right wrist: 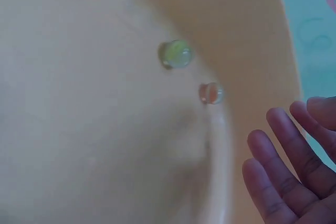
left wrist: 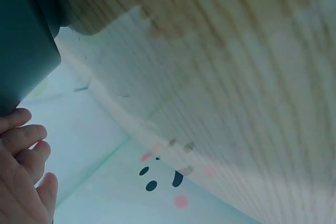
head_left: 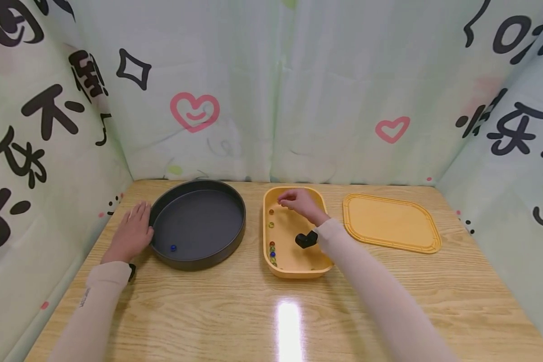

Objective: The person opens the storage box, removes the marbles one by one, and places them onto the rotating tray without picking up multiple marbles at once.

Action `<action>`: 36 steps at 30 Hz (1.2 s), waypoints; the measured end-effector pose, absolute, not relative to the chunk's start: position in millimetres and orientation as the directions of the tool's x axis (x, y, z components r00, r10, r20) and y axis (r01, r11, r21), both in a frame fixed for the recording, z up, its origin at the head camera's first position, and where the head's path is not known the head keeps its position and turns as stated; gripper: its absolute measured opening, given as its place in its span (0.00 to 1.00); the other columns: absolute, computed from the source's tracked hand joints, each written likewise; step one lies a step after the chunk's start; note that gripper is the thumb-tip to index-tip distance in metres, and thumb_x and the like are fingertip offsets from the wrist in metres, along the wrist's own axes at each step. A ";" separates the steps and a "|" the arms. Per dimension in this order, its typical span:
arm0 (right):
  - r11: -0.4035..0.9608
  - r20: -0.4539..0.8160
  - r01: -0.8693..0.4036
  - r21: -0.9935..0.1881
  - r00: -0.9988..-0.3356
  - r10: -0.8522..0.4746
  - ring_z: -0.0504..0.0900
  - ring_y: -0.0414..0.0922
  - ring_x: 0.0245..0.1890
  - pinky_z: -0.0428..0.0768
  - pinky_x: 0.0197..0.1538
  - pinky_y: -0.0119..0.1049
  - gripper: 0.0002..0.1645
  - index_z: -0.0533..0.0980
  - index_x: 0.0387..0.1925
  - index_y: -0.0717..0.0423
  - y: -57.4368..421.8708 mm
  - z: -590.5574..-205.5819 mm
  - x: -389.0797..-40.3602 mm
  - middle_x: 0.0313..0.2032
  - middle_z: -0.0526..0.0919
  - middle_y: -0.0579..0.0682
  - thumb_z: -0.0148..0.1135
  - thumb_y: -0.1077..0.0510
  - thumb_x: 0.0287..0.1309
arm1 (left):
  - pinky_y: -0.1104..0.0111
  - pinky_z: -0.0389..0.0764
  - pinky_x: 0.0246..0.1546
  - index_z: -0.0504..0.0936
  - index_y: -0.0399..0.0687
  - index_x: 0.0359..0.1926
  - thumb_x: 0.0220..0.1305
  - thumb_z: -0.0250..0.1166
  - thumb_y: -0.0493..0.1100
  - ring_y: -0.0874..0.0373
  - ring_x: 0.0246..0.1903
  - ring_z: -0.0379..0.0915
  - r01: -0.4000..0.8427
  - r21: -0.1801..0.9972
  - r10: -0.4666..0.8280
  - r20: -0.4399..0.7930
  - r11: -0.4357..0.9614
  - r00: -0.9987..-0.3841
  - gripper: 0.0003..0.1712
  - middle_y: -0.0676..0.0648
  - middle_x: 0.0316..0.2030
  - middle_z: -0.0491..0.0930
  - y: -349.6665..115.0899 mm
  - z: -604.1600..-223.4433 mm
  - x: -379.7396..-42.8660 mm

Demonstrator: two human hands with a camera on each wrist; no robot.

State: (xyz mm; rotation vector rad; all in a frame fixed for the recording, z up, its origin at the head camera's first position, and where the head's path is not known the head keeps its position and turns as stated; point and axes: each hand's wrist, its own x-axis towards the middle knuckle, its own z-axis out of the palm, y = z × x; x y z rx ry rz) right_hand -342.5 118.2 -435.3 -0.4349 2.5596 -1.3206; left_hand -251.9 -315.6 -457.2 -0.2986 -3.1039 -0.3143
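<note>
In the head view my left hand point(head_left: 133, 229) lies with fingers extended along the left side of a round dark grey pan point(head_left: 199, 216). A blue marble point(head_left: 173, 248) sits inside the pan. The left wrist view shows the same fingers point(left wrist: 31, 145) near the pan's dark wall point(left wrist: 26, 51). My right hand point(head_left: 302, 203) hovers over the far part of a yellow rectangular tub point(head_left: 294, 275). Its fingers look loosely extended, with no marble visible between them. Below them, an orange marble point(right wrist: 212, 93) and a yellow-green marble point(right wrist: 177, 54) rest along the tub's side.
Several marbles point(head_left: 272, 254) line the tub's near left side. A yellow lid point(head_left: 391, 222) lies flat to the tub's right. The wooden table point(head_left: 199, 317) ends at a printed curtain point(head_left: 326, 100) behind and at both sides.
</note>
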 end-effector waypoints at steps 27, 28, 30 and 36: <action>0.611 -0.061 -0.183 -0.770 -0.932 -0.357 0.83 0.46 0.37 0.79 0.40 0.29 0.12 0.81 0.40 0.67 95.6 -478.8 -361.7 0.39 0.85 0.60 0.64 0.66 0.53 | 0.43 0.51 0.64 0.58 0.22 0.63 0.64 0.45 0.38 0.30 0.65 0.51 0.184 0.131 0.166 0.135 0.974 -0.977 0.29 0.24 0.62 0.60 -311.0 -456.5 -245.5; 0.612 -0.056 -0.191 -0.767 -0.931 -0.360 0.83 0.46 0.36 0.79 0.39 0.29 0.12 0.81 0.40 0.67 95.2 -478.6 -361.6 0.39 0.85 0.60 0.64 0.66 0.53 | 0.43 0.53 0.63 0.61 0.22 0.60 0.64 0.45 0.38 0.30 0.62 0.55 0.184 0.126 0.164 0.156 0.975 -0.974 0.28 0.24 0.59 0.63 -311.0 -456.4 -245.0; 0.615 -0.046 -0.206 -0.761 -0.929 -0.367 0.83 0.46 0.36 0.79 0.40 0.30 0.11 0.81 0.39 0.67 94.5 -477.8 -361.0 0.38 0.85 0.60 0.64 0.66 0.53 | 0.44 0.58 0.60 0.66 0.23 0.53 0.62 0.47 0.38 0.31 0.56 0.62 0.188 0.109 0.164 0.200 0.976 -0.966 0.23 0.24 0.52 0.69 -311.4 -456.5 -244.6; 0.628 -0.043 -0.208 -0.750 -0.932 -0.360 0.82 0.44 0.34 0.78 0.39 0.30 0.10 0.82 0.38 0.66 92.9 -476.0 -358.9 0.37 0.86 0.59 0.64 0.65 0.53 | 0.45 0.67 0.47 0.70 0.28 0.41 0.59 0.50 0.38 0.36 0.40 0.67 0.191 0.060 0.170 0.256 0.980 -0.952 0.15 0.30 0.38 0.70 -311.9 -455.9 -244.2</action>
